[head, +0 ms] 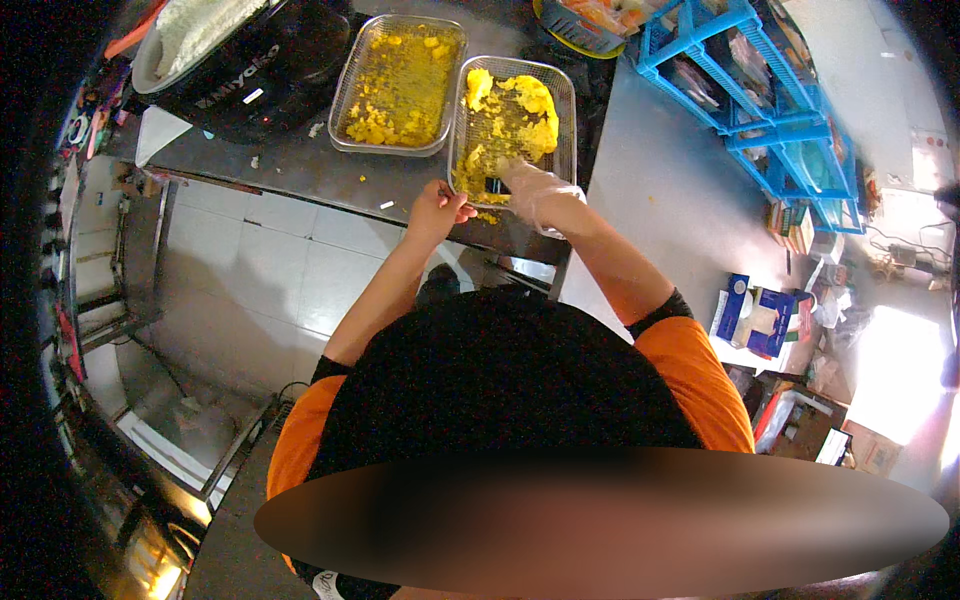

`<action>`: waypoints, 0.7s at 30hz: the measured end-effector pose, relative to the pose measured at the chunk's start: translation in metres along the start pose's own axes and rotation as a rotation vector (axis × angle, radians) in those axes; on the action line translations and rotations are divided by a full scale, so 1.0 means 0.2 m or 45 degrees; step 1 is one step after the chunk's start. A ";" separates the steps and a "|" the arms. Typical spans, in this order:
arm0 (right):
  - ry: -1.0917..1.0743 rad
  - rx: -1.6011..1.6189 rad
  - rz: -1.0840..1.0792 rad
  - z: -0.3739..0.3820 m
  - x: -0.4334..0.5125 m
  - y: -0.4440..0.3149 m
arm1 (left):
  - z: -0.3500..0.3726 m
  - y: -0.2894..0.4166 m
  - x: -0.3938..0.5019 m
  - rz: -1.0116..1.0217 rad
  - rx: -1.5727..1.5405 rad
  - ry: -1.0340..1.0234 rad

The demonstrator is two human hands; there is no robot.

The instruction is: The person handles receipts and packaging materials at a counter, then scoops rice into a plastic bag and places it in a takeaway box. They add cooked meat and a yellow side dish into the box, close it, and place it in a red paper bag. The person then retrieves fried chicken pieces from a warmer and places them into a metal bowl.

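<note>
A wire mesh tray [568,112] with clumps of yellow food [536,97], possibly scrambled egg, lies on the dark counter in front of me. My left hand [439,212] pinches the near left corner of its rim. In a clear plastic glove, my right hand [529,187] reaches into the near part of this tray. A small black object [493,185] shows beside its fingertips; whether the hand grips it is hard to see. Just to the left stands a second mesh tray [337,112], with yellow crumbs spread over its bottom.
A black Miyako rice cooker [277,82] filled with white rice [199,37] stands at the left. A grey basket [581,26] with packed items sits at the back. Blue plastic racks [772,120] stand on the metal table [637,172] at the right. Yellow crumbs [487,217] lie at the counter's edge.
</note>
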State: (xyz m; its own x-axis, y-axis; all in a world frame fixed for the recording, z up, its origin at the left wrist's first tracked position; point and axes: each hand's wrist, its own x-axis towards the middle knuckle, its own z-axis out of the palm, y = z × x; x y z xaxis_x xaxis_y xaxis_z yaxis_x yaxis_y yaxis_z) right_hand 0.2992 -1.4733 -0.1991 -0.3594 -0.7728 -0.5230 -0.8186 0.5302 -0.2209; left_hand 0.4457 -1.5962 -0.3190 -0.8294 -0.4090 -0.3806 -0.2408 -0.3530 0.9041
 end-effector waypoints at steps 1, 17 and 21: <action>-0.073 0.108 0.072 0.03 0.01 -0.01 | 0.01 0.00 -0.01 0.011 -0.027 0.007; 0.086 -0.179 0.163 0.20 0.45 0.14 | -0.01 0.05 0.01 -0.016 0.043 -0.018; 0.088 -0.163 -0.031 0.31 0.29 0.03 | 0.00 0.06 0.00 0.019 -0.057 0.031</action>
State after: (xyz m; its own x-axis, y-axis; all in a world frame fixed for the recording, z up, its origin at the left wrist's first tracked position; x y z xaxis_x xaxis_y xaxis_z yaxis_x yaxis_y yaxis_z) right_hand 0.3006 -1.4933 -0.2815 -0.3652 -0.8092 -0.4602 -0.8761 0.4658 -0.1239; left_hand 0.4425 -1.6001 -0.3086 -0.8199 -0.4350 -0.3722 -0.2052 -0.3836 0.9004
